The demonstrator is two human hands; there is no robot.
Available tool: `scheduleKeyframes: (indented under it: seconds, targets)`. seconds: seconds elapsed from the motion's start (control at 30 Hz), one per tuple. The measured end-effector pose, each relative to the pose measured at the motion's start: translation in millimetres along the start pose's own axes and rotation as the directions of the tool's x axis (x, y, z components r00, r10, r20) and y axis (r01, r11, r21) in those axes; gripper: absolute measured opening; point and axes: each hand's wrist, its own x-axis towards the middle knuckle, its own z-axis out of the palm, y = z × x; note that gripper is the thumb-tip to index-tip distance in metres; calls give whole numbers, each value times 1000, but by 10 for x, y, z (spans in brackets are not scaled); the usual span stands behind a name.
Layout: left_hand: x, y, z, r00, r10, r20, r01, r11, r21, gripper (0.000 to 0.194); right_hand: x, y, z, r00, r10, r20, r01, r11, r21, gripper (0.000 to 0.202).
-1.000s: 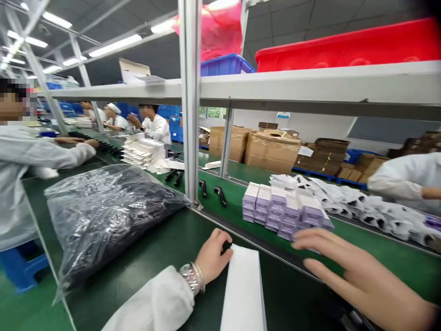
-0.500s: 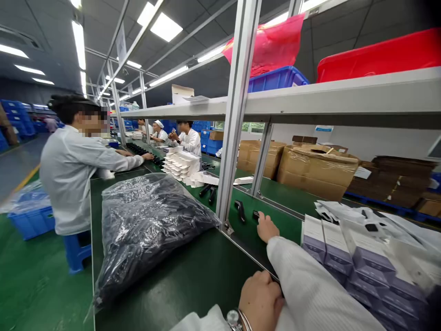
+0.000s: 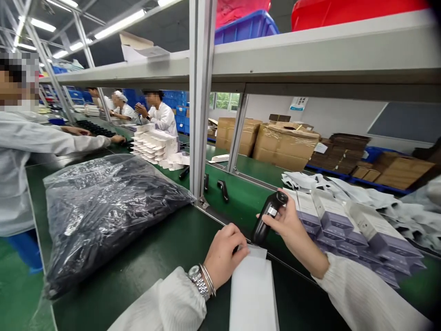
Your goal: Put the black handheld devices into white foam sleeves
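My right hand (image 3: 287, 218) grips a black handheld device (image 3: 267, 218) with a rounded body and a small white label, held tilted above the bench. Closed at the upper edge of a flat white translucent sleeve (image 3: 253, 294) is my left hand (image 3: 227, 253), its fingertips pinching the sleeve's end. The device's lower end is close to that end; whether they touch I cannot tell. Another black device (image 3: 223, 189) lies on the green belt behind the metal post. To the right of my right hand stand stacked white and purple boxes (image 3: 334, 220).
A clear bag of dark items (image 3: 113, 216) covers the bench's left side. A metal post (image 3: 201, 101) rises ahead, carrying a shelf (image 3: 310, 57). White folded boxes (image 3: 155, 145) are piled beyond the bag. A co-worker (image 3: 20, 151) reaches in at left. White pouches (image 3: 361, 197) lie behind the purple boxes.
My right hand has lifted the black device from the belt and brought it nearer. The white sleeve now shows under my left hand. The view has turned right.
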Motion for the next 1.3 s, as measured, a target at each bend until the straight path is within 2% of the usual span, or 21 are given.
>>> scheduleKeyframes:
  seconds: [0.1,0.17,0.27,0.33,0.43,0.5,0.63,0.77,0.9,1.0,1.07,1.1,1.17,1.23,1.3]
  targets:
    - [-21,97,4,1000,9,2,-9,1000,-18,8,-127,48,-57,999,-24,-24,24,1000,-14,85]
    - [-35,157,6,1000,15,3,-15,999,-43,8,-195,99,-40,1000,-6,2,6,1000,-2,82]
    - [-38,225,6,999,26,-31,-30,992,-125,8,-334,153,44,988,93,122,-89,995,-38,57]
    - [-26,246,5,996,6,-94,-23,982,-186,9,-434,173,117,958,150,244,-131,987,-93,38]
    - [8,219,0,973,-84,-213,30,968,-248,12,-510,180,209,874,193,446,-134,978,-161,39]
    - [31,161,-7,955,-152,-256,78,958,-275,14,-473,167,240,842,227,488,-133,966,-220,43]
    - [51,14,-12,931,-269,-249,178,926,-333,18,-246,117,230,890,284,356,-199,946,-256,42]
    - [44,-72,35,921,-354,-164,243,849,-470,21,-89,113,197,859,364,360,-330,931,-153,36]
    - [38,-75,105,931,-364,10,307,770,-559,31,-123,130,203,876,327,355,-290,944,-155,33]
    - [30,-32,107,924,-377,64,346,752,-562,28,-165,89,211,824,377,422,-388,920,-65,31]
    - [8,2,83,915,-396,83,370,736,-567,23,-141,29,189,821,393,414,-442,896,26,32]
    - [-9,16,71,909,-406,96,385,727,-569,21,-102,-7,162,844,380,378,-433,900,61,33]
    - [-58,30,60,897,-422,131,417,709,-569,20,44,-79,63,919,309,246,-324,946,21,33]
    - [-118,22,81,883,-445,152,448,698,-559,21,279,-132,-93,973,209,92,-196,971,-139,31]
    - [-174,-3,131,863,-478,163,483,686,-544,22,571,-149,-279,990,140,-21,-139,942,-305,27]
